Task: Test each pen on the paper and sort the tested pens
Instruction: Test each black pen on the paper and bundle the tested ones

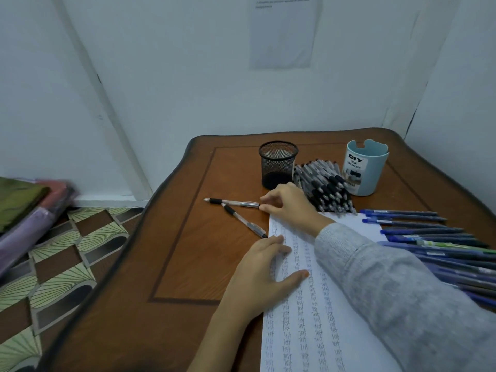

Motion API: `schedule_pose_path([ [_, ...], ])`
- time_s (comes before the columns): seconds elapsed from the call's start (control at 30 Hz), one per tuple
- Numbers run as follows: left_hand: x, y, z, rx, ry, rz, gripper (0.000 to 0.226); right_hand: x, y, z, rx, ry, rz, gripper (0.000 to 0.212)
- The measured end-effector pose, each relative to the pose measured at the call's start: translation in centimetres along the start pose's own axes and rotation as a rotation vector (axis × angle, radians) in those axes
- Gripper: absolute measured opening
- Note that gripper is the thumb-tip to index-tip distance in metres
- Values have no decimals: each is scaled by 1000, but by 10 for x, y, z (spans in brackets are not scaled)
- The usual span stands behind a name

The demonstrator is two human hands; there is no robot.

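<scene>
Left hand (257,267) lies flat with straight fingers, pressing the paper (308,331). Right hand (288,205), fingers curled, pinches the end of a pen (233,202). A second pen (244,220) lies just beyond the left fingertips.

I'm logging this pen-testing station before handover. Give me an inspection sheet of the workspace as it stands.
Surface: brown wooden table; paper filled with columns of "test" scribbles lies at its front right.
Job's things: upper pen and lower pen lie loose left of the paper. A pile of black-grip pens sits between the black mesh cup, which looks empty, and the blue organiser cup, contents hidden. Blue pens lie in a row on the right.
Clutter: nothing seen.
Hands: left hand rests flat on the paper; right hand fingers pinch the upper pen's end.
Cables: nothing seen.
Surroundings: white wall with a taped sheet; folded fabrics on a patterned floor, left.
</scene>
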State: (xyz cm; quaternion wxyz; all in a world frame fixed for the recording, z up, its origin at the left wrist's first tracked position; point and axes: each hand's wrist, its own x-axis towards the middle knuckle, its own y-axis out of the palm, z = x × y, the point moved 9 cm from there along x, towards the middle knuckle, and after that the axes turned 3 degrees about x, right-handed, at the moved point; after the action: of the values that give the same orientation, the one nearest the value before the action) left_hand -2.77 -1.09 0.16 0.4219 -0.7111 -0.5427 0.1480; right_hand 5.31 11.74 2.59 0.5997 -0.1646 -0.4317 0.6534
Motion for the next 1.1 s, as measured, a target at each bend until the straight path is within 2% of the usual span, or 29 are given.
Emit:
schedule_pose_path([
  [0.13, 0, 0, 2, -3, 7, -10, 55, 3, 11, 5, -150, -29, 58, 22],
  [0.23, 0, 0, 3, -5, 8, -16, 55, 1, 5, 1, -77, -20, 1, 13],
  [0.43, 0, 0, 5, -15, -6, -4, 54, -11, -30, -1, 249, 12, -128, 5],
  [0.63, 0, -1, 3, -5, -14, 16, 54, -27, -78, -3, 560, 97, -301, 10],
  [0.83, 1, 0, 5, -16, -33, 31, 52, -51, -116, -4, 1061, 215, -494, 10],
  [1.0, 1, 1, 7, -4, -35, 28, 54, -68, -101, -15, 1403, 443, -417, 13],
  [1.1, 2, 1, 7, -4, -28, 22, 53, -78, -91, -16, 1571, 510, -345, 15],
])
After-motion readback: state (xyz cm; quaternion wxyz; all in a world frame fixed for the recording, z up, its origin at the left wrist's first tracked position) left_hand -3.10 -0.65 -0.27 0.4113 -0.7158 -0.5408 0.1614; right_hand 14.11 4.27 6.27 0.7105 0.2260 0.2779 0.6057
